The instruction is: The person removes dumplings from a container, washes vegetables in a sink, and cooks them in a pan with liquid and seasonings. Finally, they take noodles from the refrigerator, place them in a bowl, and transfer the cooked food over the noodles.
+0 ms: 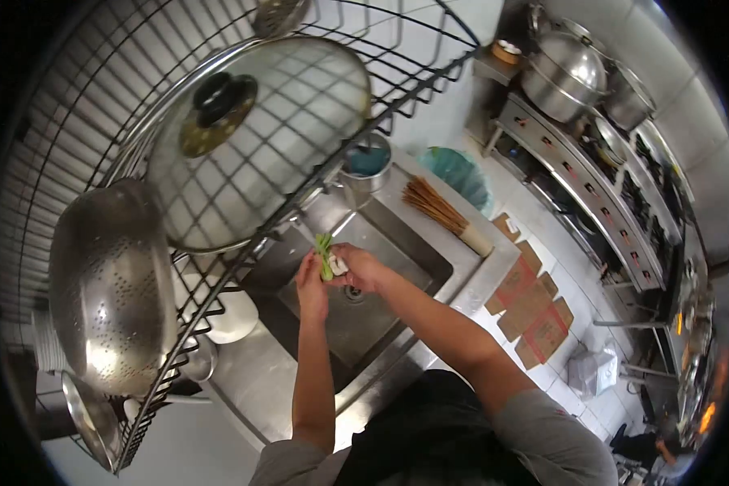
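Stainless steel forms the sink, with the green stalks held above its basin. Around them the left hand and right hand come together, fingers curled, a white piece by the right. Both forearms reach forward, the right slanting inward; bundled sticks lie on the counter.

The person wears grey short sleeves and a black apron.
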The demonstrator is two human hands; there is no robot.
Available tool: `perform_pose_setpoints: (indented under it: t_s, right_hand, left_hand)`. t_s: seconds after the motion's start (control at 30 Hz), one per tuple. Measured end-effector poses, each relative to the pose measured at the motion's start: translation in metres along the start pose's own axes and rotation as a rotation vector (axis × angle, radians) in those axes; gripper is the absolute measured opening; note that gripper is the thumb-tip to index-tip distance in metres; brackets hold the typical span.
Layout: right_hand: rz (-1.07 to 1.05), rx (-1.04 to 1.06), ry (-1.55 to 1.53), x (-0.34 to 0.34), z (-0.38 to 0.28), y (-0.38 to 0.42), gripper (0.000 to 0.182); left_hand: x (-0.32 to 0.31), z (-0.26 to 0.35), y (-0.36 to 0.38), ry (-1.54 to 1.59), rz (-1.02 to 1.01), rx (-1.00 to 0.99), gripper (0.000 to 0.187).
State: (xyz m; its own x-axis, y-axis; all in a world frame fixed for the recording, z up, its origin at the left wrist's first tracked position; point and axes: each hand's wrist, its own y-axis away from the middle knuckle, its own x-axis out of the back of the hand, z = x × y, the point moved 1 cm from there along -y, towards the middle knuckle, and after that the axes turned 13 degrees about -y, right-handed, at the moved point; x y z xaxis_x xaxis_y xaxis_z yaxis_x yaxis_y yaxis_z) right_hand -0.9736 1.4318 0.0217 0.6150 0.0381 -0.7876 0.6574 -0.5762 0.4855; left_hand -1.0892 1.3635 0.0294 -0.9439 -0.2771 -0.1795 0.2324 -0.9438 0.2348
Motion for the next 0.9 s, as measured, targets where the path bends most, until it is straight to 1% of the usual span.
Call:
perform_pose_setpoints:
  t_s: [0.07,0.13,0.2,0.23,0.27,0.3,0.33,0.37,0.4,0.47,0.5,0.57,0.6,0.63,0.67,0.73,0.77,0.8,0.87,0.9]
  right_hand:
    - [-0.001,-0.029,0.062,-0.008,0.004,-0.022,0.033]
    - [-0.036,-0.056,0.035,-0.013,0.004,-0.035,0.034]
    - [-0.058,-0.053,0.095,-0.021,0.002,-0.038,0.035]
    - [-0.073,-0.044,0.153,-0.025,-0.001,-0.035,0.036]
    - [-0.071,-0.037,0.153,-0.032,0.0,-0.03,0.036]
    - [-0.001,-0.018,0.128,-0.036,0.004,-0.027,0.038]
    - [0.067,0.001,0.1,-0.035,0.007,-0.031,0.042]
    - [-0.007,-0.069,0.145,-0.03,0.005,-0.036,0.049]
    - [-0.009,-0.062,0.143,-0.024,0.005,-0.041,0.049]
    - [-0.034,-0.028,0.257,-0.013,0.006,-0.041,0.045]
    - [-0.031,-0.013,0.248,-0.014,0.002,-0.031,0.045]
    - [0.022,0.297,1.003,-0.018,-0.01,-0.006,0.037]
    - [0.033,0.312,0.993,-0.008,-0.007,-0.005,0.037]
    - [0.002,0.255,0.603,0.008,0.0,-0.01,0.035]
    - [-0.039,0.197,0.217,0.019,0.004,-0.01,0.033]
    - [-0.052,0.219,0.178,0.034,-0.005,0.024,0.033]
    - [-0.063,0.226,0.143,0.039,-0.011,0.04,0.034]
    - [-0.067,0.246,0.137,0.044,-0.016,0.048,0.034]
    - [0.121,0.214,0.646,0.071,-0.031,0.066,0.038]
    - [0.094,0.41,1.043,0.088,-0.028,0.063,0.04]
  left_hand:
    - [0.016,-0.015,-0.011,-0.104,0.256,-0.102,0.027]
    - [0.029,-0.014,-0.019,-0.101,0.252,-0.084,0.026]
    - [0.033,-0.011,-0.024,0.081,0.3,-0.201,0.022]
    - [0.032,-0.009,-0.023,0.081,0.296,-0.201,0.022]
    - [0.031,-0.008,-0.022,0.206,0.336,-0.199,0.021]
    - [0.028,-0.005,-0.022,0.33,0.374,-0.198,0.019]
    - [0.027,-0.005,-0.024,0.331,0.365,-0.201,0.019]
    - [0.025,-0.006,-0.026,0.271,0.385,-0.201,0.019]
    - [0.025,-0.008,-0.027,0.21,0.407,-0.202,0.019]
    - [0.026,-0.016,-0.028,0.166,0.381,-0.226,0.019]
    - [0.024,-0.018,-0.029,0.127,0.359,-0.247,0.02]
    - [0.009,-0.008,-0.027,0.109,0.362,-0.208,0.02]
    - [0.002,-0.003,-0.026,0.094,0.383,-0.17,0.02]
    - [0.002,-0.017,-0.033,0.043,0.345,-0.162,0.019]
    - [-0.016,-0.009,-0.025,0.038,0.332,-0.17,0.019]
    - [-0.058,0.01,0.0,-0.051,0.309,0.075,0.025]
    - [-0.046,-0.014,-0.011,-0.186,0.179,0.223,0.034]
    - [-0.039,-0.023,-0.02,-0.197,0.165,0.211,0.034]
    - [-0.042,-0.037,-0.046,-0.025,0.22,0.089,0.039]
    - [-0.038,-0.038,-0.07,0.012,0.238,0.11,0.045]
